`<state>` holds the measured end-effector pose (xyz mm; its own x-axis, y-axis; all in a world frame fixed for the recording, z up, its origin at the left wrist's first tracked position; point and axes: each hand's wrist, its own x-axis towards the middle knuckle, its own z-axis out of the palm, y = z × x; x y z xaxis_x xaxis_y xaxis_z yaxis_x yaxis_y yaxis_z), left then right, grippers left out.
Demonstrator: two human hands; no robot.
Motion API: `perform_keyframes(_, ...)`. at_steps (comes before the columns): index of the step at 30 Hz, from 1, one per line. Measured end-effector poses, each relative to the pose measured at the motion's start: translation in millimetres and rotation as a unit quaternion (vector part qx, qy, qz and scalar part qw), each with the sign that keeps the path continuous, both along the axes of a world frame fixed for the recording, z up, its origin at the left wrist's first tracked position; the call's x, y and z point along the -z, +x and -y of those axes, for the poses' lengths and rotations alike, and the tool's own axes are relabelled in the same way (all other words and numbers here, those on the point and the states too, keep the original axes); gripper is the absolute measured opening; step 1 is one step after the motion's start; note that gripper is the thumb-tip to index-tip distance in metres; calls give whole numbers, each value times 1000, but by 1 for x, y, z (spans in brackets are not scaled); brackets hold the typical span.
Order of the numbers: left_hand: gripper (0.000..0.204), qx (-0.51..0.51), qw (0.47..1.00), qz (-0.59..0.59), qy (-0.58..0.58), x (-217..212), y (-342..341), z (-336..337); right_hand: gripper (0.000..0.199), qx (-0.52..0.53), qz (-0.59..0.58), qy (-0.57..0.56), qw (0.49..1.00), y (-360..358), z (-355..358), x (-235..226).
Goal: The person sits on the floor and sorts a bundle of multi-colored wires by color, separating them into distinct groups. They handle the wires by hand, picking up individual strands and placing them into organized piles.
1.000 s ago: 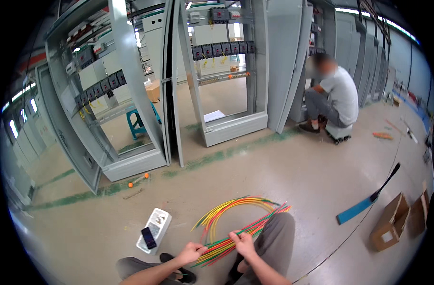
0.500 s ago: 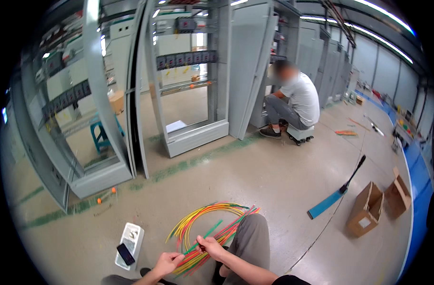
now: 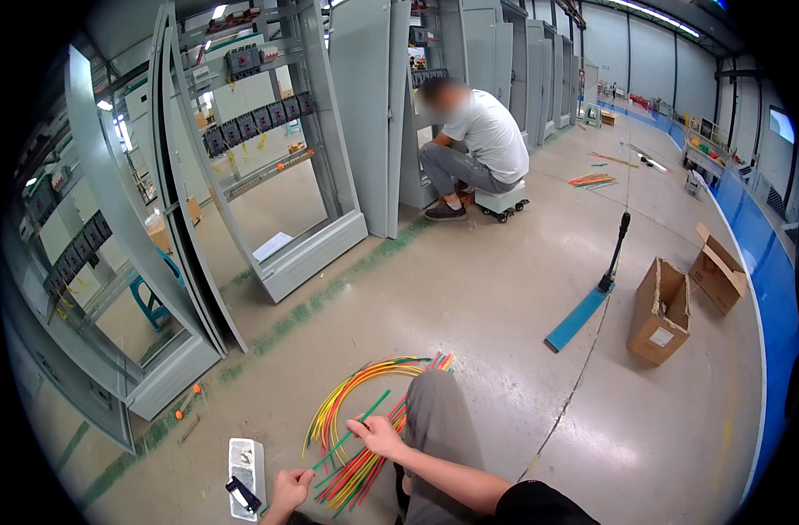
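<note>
Person sorting coloured wires on a workshop floor, seated, both hands low in the head view.

Head view: right hand (image 3: pixel 377 435) pinches one green wire (image 3: pixel 357 426) lifted off the wire bundle (image 3: pixel 364 411); left hand (image 3: pixel 287 490) is closed loosely just beside the bundle's near end, cannot tell if it grips anything. Hands apart. Bundle of yellow, red and green wires lies fanned on the floor (image 3: pixel 469 306) against the person's knee (image 3: pixel 434 411), near the bottom edge. Progress, judged: early, one wire picked out, most not yet separated. Counts: one white parts tray (image 3: pixel 245 466) left of the hands, two cardboard boxes (image 3: pixel 660 311) at right, one blue floor tool (image 3: pixel 583 311), one co-worker (image 3: pixel 474 149) crouched at a cabinet (image 3: pixel 364 114) far back.
</note>
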<state>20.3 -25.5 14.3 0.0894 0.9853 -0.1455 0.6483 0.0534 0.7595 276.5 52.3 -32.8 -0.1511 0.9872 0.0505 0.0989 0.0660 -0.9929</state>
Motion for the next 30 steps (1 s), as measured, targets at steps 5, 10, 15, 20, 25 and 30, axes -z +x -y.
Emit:
perform_keyframes(5, 18, 22, 999, 44, 23, -15, -18, -4, 35, -48, -292, -234, 926, 4, 1, -19)
perform_keyframes(10, 19, 73, 997, -2, -29, -44, -23, -30, 35, -95, -290, -254, 918, -3, 8, -2)
perform_keyframes(15, 19, 57, 995, 65, -56, -40, -27, -21, 40, -146, -328, -270, 893, -46, 19, -9)
perform_keyframes(20, 17, 71, 990, 109, -60, -46, -31, -29, 36, -75, -348, -283, 890, -31, -2, -23)
perform_keyframes(25, 17, 37, 980, 175, -90, -58, -53, -39, 31, -42, -391, -252, 884, -20, -29, -38)
perform_keyframes(30, 16, 27, 992, 124, -23, -56, -54, -32, 32, -41, -240, -151, 958, -31, -30, -45)
